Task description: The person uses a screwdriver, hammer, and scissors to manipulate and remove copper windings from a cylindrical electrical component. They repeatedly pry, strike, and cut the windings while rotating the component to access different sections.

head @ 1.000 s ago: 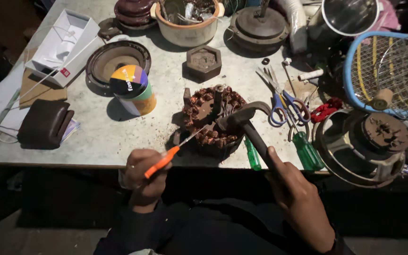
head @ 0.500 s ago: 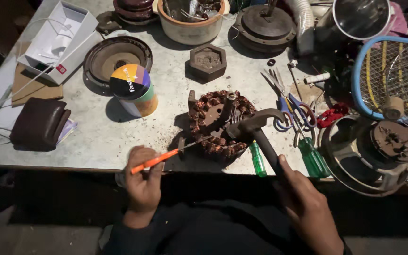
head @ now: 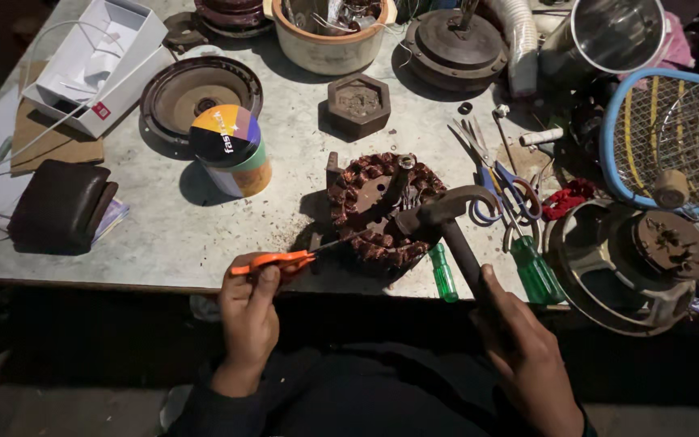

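Head view: left hand (head: 246,311) closed around an orange-handled screwdriver (head: 285,260), tip laid into the copper-wound stator (head: 382,210) at the front edge of the bench (head: 163,235). Right hand (head: 527,348) wrapped tight on the handle of a claw hammer (head: 446,212), head poised over the windings. Probably best kept to short, light taps, with the blade low and steady against the coil, clear of the knuckles. Nearby: green-handled screwdrivers (head: 444,273) just right of the stator, scissors (head: 499,182) beyond, colourful round tin (head: 232,150) to the left.
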